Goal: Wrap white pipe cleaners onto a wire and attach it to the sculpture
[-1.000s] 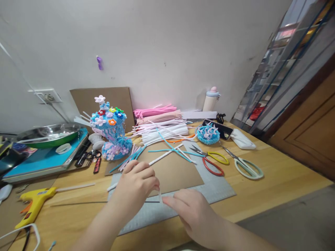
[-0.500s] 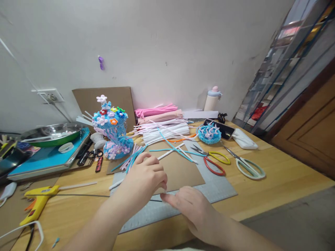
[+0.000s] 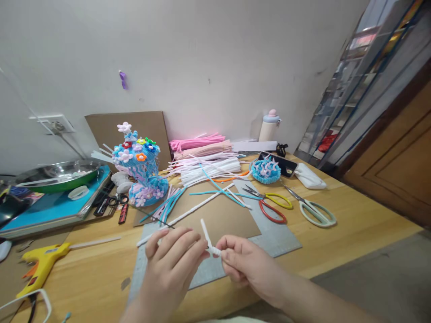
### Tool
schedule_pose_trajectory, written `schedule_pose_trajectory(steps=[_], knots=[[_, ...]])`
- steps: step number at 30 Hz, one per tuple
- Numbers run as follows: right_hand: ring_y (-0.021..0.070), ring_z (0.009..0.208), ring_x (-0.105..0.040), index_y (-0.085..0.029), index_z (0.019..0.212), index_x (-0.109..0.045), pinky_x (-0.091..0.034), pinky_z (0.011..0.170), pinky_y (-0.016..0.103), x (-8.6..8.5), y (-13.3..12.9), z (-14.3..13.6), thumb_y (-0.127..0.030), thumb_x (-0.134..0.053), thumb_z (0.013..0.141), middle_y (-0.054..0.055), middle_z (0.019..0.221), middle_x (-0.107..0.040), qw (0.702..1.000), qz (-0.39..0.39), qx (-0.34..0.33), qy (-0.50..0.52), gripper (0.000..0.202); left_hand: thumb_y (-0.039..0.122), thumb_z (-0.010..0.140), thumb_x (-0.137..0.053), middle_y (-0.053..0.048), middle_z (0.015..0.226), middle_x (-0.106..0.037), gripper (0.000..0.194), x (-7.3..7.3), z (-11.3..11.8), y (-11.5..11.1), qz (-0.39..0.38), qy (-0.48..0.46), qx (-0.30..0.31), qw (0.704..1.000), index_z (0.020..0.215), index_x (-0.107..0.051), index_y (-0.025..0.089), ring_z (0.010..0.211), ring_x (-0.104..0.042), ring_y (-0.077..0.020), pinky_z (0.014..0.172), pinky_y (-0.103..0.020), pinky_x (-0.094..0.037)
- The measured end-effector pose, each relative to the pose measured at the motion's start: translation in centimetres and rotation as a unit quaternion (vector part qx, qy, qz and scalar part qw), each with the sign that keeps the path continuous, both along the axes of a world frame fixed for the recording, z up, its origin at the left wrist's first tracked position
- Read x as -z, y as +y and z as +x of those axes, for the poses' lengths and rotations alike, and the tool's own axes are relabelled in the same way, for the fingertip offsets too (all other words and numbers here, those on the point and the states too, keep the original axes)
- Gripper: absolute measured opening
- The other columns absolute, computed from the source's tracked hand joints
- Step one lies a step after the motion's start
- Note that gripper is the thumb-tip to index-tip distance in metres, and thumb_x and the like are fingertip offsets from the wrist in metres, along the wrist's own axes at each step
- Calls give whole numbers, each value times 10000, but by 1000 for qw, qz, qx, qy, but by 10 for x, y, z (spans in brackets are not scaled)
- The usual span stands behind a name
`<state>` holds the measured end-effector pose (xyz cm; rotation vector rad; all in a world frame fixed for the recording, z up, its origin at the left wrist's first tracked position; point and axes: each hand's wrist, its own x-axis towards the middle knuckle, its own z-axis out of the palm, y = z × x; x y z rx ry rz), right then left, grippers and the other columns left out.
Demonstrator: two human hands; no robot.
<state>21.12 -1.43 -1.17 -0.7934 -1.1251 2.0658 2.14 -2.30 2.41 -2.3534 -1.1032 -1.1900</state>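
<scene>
Between my hands is a white pipe cleaner, coiled at its lower end, with a straight piece sticking up. My right hand pinches the coiled end between thumb and fingers. My left hand is closed beside it, and a thin dark rod rises behind its knuckles towards the upper left. Whether the rod runs through the coil is hidden by the fingers. Below both hands lie a grey cutting mat and a cardboard sheet.
A blue flowered pipe-cleaner piece stands back left. Scissors, pliers and a blue basket-like piece lie right. A yellow glue gun lies left. White pipe cleaners are stacked behind.
The straight white end now stands up between my hands. My left hand has moved lower and turned; the dark rod's visible end has swung upward from the left. The view has shifted slightly.
</scene>
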Motion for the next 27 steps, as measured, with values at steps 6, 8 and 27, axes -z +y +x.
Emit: schedule_pose_trajectory(steps=[6, 8, 27], knots=[[26, 402, -64, -193, 863, -473, -74, 395, 152, -18, 2, 8, -256, -582, 848, -121, 504, -282, 969, -200, -113, 87, 127, 169, 888, -542, 17, 849, -736, 161, 16, -6, 2, 21, 6, 42, 999, 887, -685, 241, 892, -632, -148, 927, -333, -301], [28, 401, -37, -198, 833, -456, -65, 386, 147, -22, 2, 9, -232, -574, 845, -127, 489, -237, 961, -224, -131, 93, 122, 156, 909, -494, 15, 883, -739, 207, 16, -9, 2, 16, 26, 62, 998, 939, -681, 239, 916, -627, -144, 935, -330, -300], [116, 553, -392, -200, 756, -429, -252, 541, 254, -10, -17, 6, -180, -321, 931, -27, 624, -459, 773, 523, 59, -354, 207, 112, 884, -467, 11, 753, -666, 181, -7, 9, -5, -115, 44, 52, 991, 780, -589, 196, 752, -572, -146, 817, -325, -327]])
